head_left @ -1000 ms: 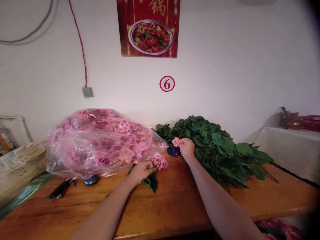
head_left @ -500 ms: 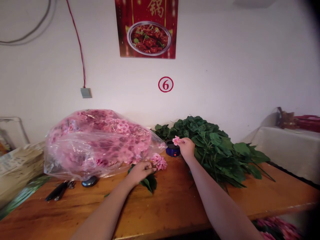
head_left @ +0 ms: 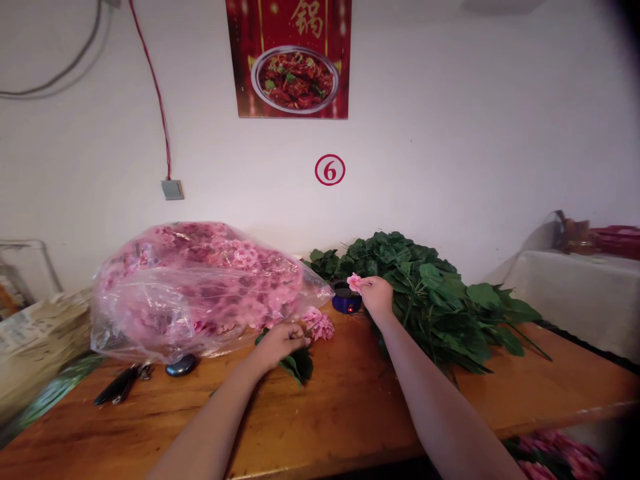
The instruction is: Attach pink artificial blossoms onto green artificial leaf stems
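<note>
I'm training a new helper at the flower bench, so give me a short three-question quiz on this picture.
1. True or false: the right hand holds a small pink flower just above the blue pot.
2. What does the left hand grip? A) the black pliers B) a stem with a pink flower head and leaves C) the plastic bag
3. Fill in: the heap of green leaves lies on the table to the ___ of the blue pot.

Key: 1 true; 2 B; 3 right
</note>
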### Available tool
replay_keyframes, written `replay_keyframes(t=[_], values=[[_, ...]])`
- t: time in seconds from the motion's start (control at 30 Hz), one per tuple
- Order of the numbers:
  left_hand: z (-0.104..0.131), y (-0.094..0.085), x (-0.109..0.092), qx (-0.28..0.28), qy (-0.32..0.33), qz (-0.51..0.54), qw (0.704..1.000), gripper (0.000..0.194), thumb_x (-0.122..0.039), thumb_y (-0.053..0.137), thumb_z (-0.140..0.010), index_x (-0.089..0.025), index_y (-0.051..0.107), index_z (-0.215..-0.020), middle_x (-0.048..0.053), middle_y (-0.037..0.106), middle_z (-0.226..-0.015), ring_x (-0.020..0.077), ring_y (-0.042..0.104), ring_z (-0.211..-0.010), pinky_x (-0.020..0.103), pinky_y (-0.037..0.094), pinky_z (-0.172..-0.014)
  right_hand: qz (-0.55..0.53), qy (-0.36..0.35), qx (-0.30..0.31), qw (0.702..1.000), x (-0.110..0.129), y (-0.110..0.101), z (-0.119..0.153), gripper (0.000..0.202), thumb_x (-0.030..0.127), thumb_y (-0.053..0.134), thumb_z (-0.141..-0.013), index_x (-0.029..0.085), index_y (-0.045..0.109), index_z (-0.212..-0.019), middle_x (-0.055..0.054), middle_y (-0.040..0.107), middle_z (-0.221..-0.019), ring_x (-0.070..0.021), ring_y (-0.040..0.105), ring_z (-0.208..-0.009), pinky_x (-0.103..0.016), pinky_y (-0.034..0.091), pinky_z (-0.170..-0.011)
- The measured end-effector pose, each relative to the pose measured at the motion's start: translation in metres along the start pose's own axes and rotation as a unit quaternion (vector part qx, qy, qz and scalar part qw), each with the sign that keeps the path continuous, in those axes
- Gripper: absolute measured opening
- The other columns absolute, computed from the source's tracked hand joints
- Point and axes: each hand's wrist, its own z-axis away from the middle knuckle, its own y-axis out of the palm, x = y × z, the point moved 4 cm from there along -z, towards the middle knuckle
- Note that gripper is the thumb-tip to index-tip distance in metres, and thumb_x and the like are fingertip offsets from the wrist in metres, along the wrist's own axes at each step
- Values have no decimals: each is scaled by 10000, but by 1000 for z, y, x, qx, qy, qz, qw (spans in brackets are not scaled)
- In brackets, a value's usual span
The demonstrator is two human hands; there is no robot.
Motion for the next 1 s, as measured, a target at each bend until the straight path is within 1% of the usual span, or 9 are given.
replay_keyframes(t=[0.13, 0.23, 0.33, 0.4, 0.47, 0.5, 0.57, 0.8, 1.0], values=[[0, -1, 4, -19, -1, -19, 1000, 354, -432, 554, -759, -171, 388, -587, -55, 321, -556, 91, 305, -543, 224, 218, -510, -46, 29, 11, 998, -1, 0, 0, 171, 293, 641, -602, 164, 733, -666, -92, 720, -719, -245, 645, -701, -298, 465, -615], [-1, 0, 8, -32, -9, -19, 999, 344, -407, 571, -735, -174, 370, -581, -57, 320, -553, 90, 307, -542, 226, 212, -511, -136, 75, 58, 986, 5, 9, 8, 198, 292, 664, -564, 160, 734, -693, -79, 715, -691, -231, 642, -672, -293, 464, -594], [-2, 1, 13, -44, -13, -6, 999, 334, -360, 578, -703, -179, 334, -566, -60, 300, -546, 87, 295, -535, 230, 204, -508, -253, 123, 160, 946, 17, 28, 24, 195, 230, 674, -510, 148, 724, -679, -52, 696, -643, -184, 611, -600, -268, 442, -562], [-3, -1, 15, -54, -16, 6, 998, 315, -328, 570, -689, -183, 319, -564, -63, 283, -540, 85, 281, -528, 233, 195, -505, -303, 143, 226, 915, 26, 40, 36, 166, 177, 658, -484, 144, 710, -638, -24, 664, -580, -144, 566, -539, -249, 414, -534], [-3, -2, 14, -61, -17, 17, 998, 314, -312, 565, -677, -186, 301, -561, -64, 266, -539, 83, 268, -525, 235, 191, -503, -332, 156, 264, 892, 31, 47, 45, 141, 149, 646, -472, 143, 696, -603, -4, 629, -527, -119, 523, -498, -238, 386, -515], [-3, -3, 13, -63, -16, 19, 998, 320, -310, 565, -673, -187, 293, -559, -64, 262, -541, 82, 267, -528, 235, 191, -505, -342, 159, 273, 885, 33, 49, 47, 136, 146, 648, -468, 142, 693, -596, -1, 620, -517, -113, 510, -491, -238, 378, -513], [-2, -4, 10, -66, -12, 19, 998, 327, -308, 569, -663, -186, 287, -552, -62, 259, -546, 83, 270, -536, 235, 194, -510, -350, 158, 274, 882, 32, 50, 48, 139, 152, 658, -470, 142, 695, -603, -2, 620, -524, -112, 504, -498, -240, 371, -518], [-1, -5, 7, -71, 1, 13, 997, 297, -277, 559, -667, -182, 303, -550, -62, 273, -541, 86, 282, -541, 236, 195, -522, -327, 150, 255, 898, 22, 50, 40, 157, 167, 669, -488, 141, 698, -640, -27, 652, -582, -127, 530, -540, -244, 379, -536], [0, -6, 5, -74, 1, 9, 997, 291, -266, 553, -668, -183, 302, -546, -62, 269, -543, 86, 276, -543, 237, 188, -522, -339, 151, 256, 893, 27, 47, 42, 155, 129, 637, -481, 139, 695, -624, -11, 643, -555, -111, 513, -514, -234, 368, -531]])
